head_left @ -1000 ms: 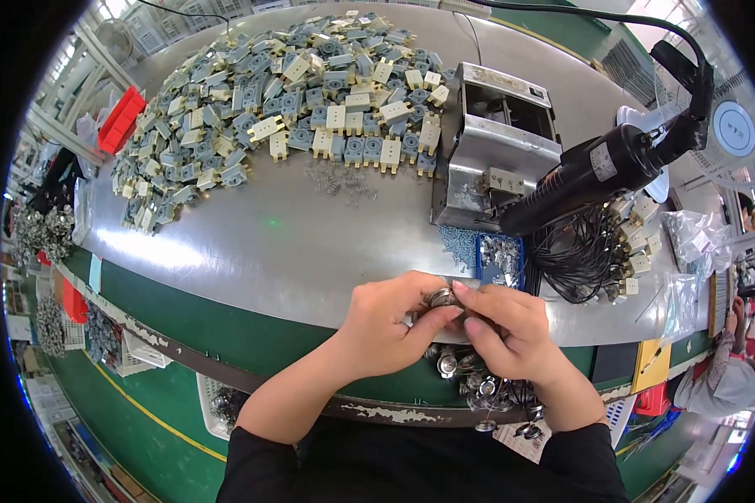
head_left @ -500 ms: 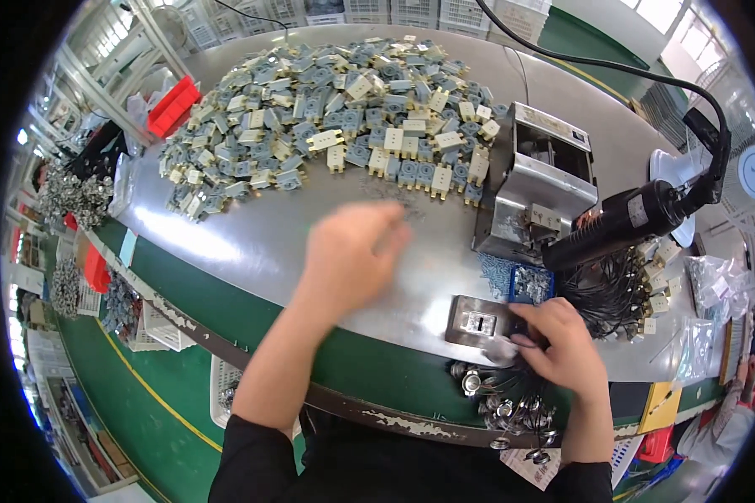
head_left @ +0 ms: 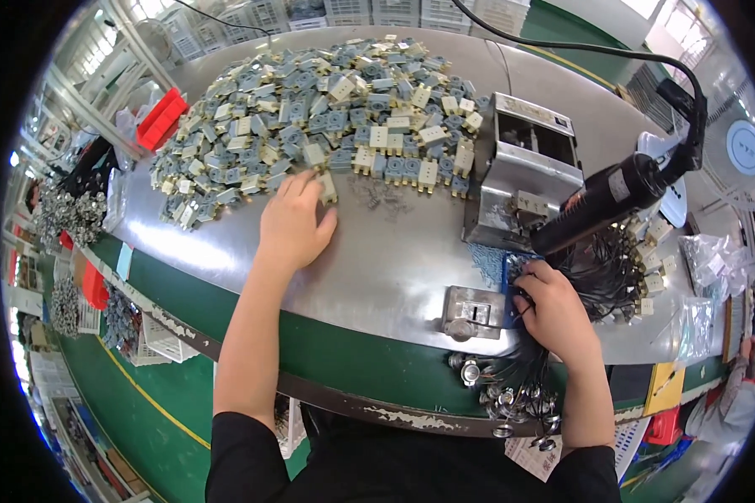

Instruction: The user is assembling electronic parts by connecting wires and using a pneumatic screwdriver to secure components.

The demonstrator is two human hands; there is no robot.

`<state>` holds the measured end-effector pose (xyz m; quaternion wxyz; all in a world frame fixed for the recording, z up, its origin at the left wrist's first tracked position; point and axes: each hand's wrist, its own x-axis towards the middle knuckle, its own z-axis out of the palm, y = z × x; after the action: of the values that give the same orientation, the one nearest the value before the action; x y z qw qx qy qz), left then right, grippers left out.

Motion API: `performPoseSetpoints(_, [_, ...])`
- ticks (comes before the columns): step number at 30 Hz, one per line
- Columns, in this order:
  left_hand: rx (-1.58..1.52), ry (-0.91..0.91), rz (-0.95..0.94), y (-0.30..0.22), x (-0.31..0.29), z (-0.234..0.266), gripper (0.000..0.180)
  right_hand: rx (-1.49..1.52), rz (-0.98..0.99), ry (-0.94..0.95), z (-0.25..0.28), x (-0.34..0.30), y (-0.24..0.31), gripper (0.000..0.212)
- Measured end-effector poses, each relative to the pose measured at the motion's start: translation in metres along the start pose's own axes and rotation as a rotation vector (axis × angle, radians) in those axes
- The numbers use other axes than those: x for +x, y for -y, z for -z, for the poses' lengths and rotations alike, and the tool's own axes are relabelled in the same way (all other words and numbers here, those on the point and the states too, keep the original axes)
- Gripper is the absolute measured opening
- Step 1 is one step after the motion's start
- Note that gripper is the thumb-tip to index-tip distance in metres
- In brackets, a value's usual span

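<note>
My left hand (head_left: 295,220) is at the near edge of a heap of grey-and-cream plastic blocks with brass prongs (head_left: 394,121). Its fingertips touch the heap beside one tilted block (head_left: 328,189), while the thumb stands apart. My right hand (head_left: 555,312) is over a small blue tray (head_left: 508,289), thumb and index finger curled close together; whatever lies between them is hidden. Left of that hand sits a slotted metal fixture (head_left: 484,302), with a round metal piece (head_left: 461,329) at its front edge. An upright-tilted black electric screwdriver (head_left: 617,197) hangs above the right hand.
A metal box-shaped machine (head_left: 520,180) stands behind the tray. Black cables (head_left: 604,281) with blocks on their ends lie to the right. Round metal parts on wires (head_left: 505,398) hang over the front edge. A red bin (head_left: 161,120) stands at the far left.
My left hand has moved left and forward to the heap. My right hand has shifted from the fixture's side to the blue tray. The round metal piece now rests at the fixture's front.
</note>
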<state>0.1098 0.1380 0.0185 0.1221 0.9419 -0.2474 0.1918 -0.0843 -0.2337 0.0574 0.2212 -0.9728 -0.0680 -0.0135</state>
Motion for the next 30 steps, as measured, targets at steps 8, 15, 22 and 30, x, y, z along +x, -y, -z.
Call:
performPoseSetpoints(8, [-0.49,0.219,0.176,-0.032,-0.03,0.026,0.031,0.055,-0.001,-0.039,-0.004,0.001,-0.001,0.023])
performPoseSetpoints(15, [-0.791,0.507,0.124,-0.05,-0.045,0.047,0.053,-0.026,0.047,-0.065,-0.009,-0.001,-0.001,0.022])
performPoseSetpoints(22, [-1.916,1.091,0.163,-0.088,-0.075,0.031,0.057,-0.099,0.019,-0.046,-0.011,0.004,0.006,0.017])
performPoseSetpoints(30, [-1.963,0.894,0.208,-0.12,-0.067,0.039,0.055,-0.113,0.066,-0.239,-0.019,0.001,-0.003,0.014])
